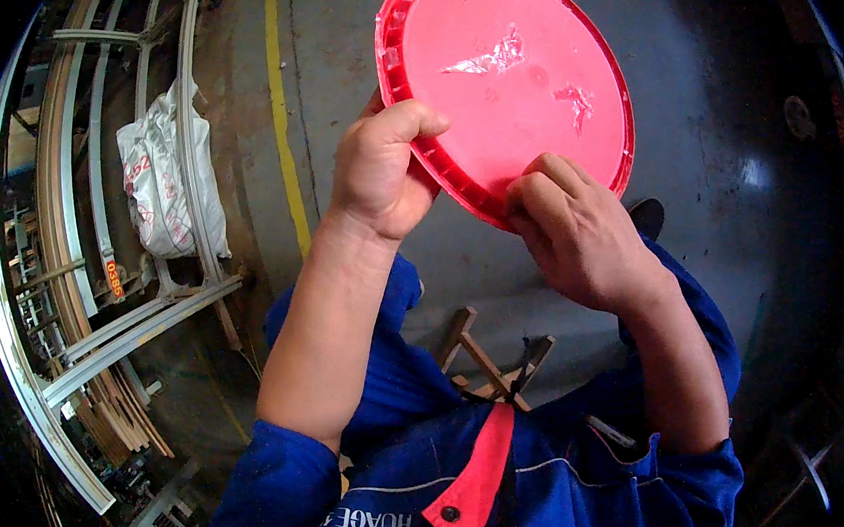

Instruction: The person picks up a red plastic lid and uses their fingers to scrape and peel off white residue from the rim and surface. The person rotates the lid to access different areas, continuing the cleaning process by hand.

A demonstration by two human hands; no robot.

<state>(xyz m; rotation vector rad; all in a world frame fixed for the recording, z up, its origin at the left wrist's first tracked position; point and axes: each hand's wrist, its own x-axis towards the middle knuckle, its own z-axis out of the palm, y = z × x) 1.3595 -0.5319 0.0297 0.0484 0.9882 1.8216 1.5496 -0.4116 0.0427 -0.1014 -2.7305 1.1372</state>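
A round red plastic lid point(515, 121) with a ribbed raised rim is held up in front of me, tilted, its inner face toward me. Shiny clear patches, like film or dried glue, cling to that face. My left hand point(385, 165) grips the lid's lower left rim, thumb over the edge and fingers behind. My right hand point(575, 232) is closed at the lower right rim, its curled fingers pressed against the edge. Whether those fingers pinch some film as well is hidden.
On the left stands a metal rack point(187, 143) with long rails and strips. A white printed sack point(173, 182) lies in it. A yellow line point(281, 101) runs along the grey floor. Between my legs is a wooden frame point(479, 354). My shoe point(647, 216) shows beyond my right hand.
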